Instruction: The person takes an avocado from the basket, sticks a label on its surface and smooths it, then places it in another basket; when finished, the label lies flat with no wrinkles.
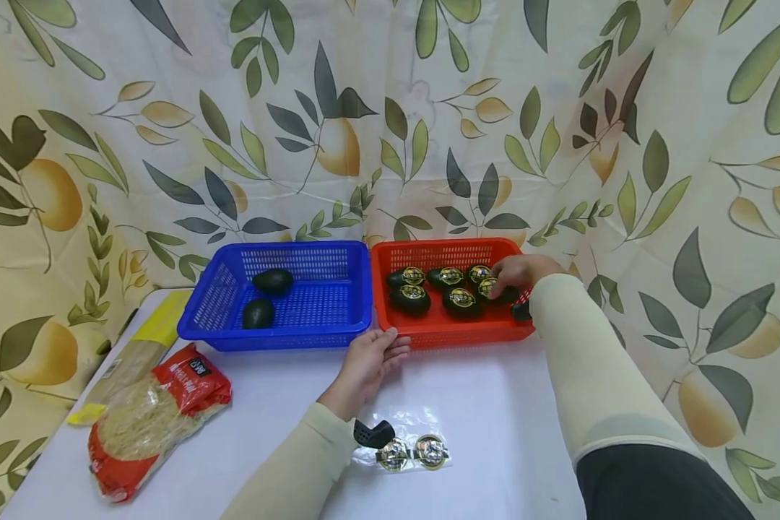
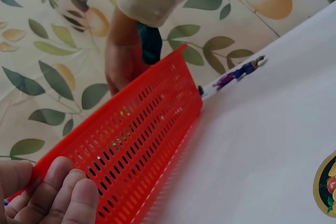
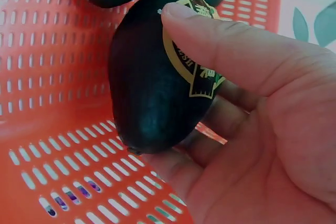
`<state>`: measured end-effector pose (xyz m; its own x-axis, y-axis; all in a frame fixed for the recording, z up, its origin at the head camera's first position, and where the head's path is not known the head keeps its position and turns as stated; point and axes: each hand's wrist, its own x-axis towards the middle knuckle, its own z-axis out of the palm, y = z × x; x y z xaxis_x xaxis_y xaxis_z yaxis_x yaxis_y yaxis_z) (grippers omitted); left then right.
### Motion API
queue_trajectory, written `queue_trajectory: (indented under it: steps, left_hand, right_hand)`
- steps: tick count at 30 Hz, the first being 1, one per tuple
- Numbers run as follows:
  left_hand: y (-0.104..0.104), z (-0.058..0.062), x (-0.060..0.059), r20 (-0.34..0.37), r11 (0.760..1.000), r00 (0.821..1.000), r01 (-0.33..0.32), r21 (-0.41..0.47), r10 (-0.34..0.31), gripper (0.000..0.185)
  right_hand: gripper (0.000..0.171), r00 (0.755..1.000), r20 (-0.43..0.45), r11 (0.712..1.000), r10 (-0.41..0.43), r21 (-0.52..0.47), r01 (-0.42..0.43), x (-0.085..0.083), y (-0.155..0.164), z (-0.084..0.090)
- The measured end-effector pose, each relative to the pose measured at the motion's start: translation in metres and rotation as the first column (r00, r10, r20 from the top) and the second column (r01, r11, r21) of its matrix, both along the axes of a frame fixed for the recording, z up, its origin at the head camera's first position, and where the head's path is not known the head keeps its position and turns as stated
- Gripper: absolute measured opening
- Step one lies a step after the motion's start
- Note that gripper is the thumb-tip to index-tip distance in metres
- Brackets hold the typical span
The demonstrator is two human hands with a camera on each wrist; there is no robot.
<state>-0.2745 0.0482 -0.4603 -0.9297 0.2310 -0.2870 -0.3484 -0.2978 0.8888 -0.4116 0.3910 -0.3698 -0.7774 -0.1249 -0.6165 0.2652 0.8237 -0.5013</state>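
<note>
Right now your right hand (image 1: 516, 271) reaches into the red basket (image 1: 451, 334), right of centre in the head view, its thumb and curled fingers grasping a dark avocado (image 3: 152, 85) with a gold sticker. Five more avocados lie just beside it. Your left hand (image 1: 372, 357) rests with straight fingers on the basket's near rim, grasping nothing. Left of it stands a blue basket (image 1: 279, 334).

Bright, even light from above – the white table (image 1: 494, 404) glares, shadows faint. Head view bows at its edges; both wrist views run soft up close, colours tinted pinkish
</note>
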Motion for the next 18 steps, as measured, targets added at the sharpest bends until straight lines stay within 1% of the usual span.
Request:
queue_trajectory:
  steps: [2,3,4,6,10,11,14,15,16,18]
  left_hand:
    - [0.0,0.001,0.001,0.005,1.0,1.0,0.0,-0.003,0.0,0.027]
    - [0.0,0.001,0.002,0.004,1.0,1.0,0.001,-0.006,-0.001,0.026]
    - [0.0,0.001,0.002,0.004,1.0,1.0,0.001,-0.007,-0.001,0.024]
    - [0.0,0.002,0.003,0.004,1.0,1.0,0.001,-0.004,-0.001,0.022]
    - [0.0,0.003,0.003,-0.003,1.0,1.0,0.002,0.003,-0.002,0.019]
    - [0.0,0.003,0.003,-0.004,1.0,1.0,0.005,0.003,-0.005,0.02]
    - [-0.002,0.001,0.001,-0.007,1.0,1.0,0.019,-0.001,-0.019,0.023]
    - [-0.004,0.0,0.0,-0.007,1.0,1.0,0.029,-0.003,-0.029,0.026]
    - [-0.006,0.0,0.0,-0.005,0.999,0.999,0.042,-0.006,-0.042,0.028]
    - [-0.014,-0.002,0.0,-0.013,0.997,0.997,0.071,-0.018,-0.071,0.031]
  right_hand:
    - [0.061,0.998,0.041,0.999,-0.053,-0.011,0.053,0.002,-0.001,0.0]
    - [0.061,0.997,0.048,0.998,-0.056,0.0,0.056,0.003,-0.001,0.0]
    - [0.061,0.998,0.052,0.999,-0.041,0.012,0.041,0.002,-0.001,-0.002]
    - [0.062,0.998,0.054,0.998,-0.044,0.036,0.042,0.001,0.001,-0.004]
    - [0.064,1.0,0.015,0.995,-0.006,0.103,0.004,-0.002,0.001,-0.007]
    - [0.062,1.0,-0.002,0.993,0.008,0.121,-0.008,-0.003,0.0,-0.007]
    - [0.052,0.993,-0.074,0.981,0.094,0.176,-0.08,-0.005,-0.006,-0.005]
    - [0.049,0.986,-0.109,0.974,0.129,0.202,-0.105,-0.006,-0.008,-0.003]
    - [0.047,0.973,-0.149,0.963,0.176,0.233,-0.138,-0.008,-0.012,-0.002]
    - [0.042,0.948,-0.215,0.945,0.236,0.278,-0.172,-0.011,-0.02,0.003]
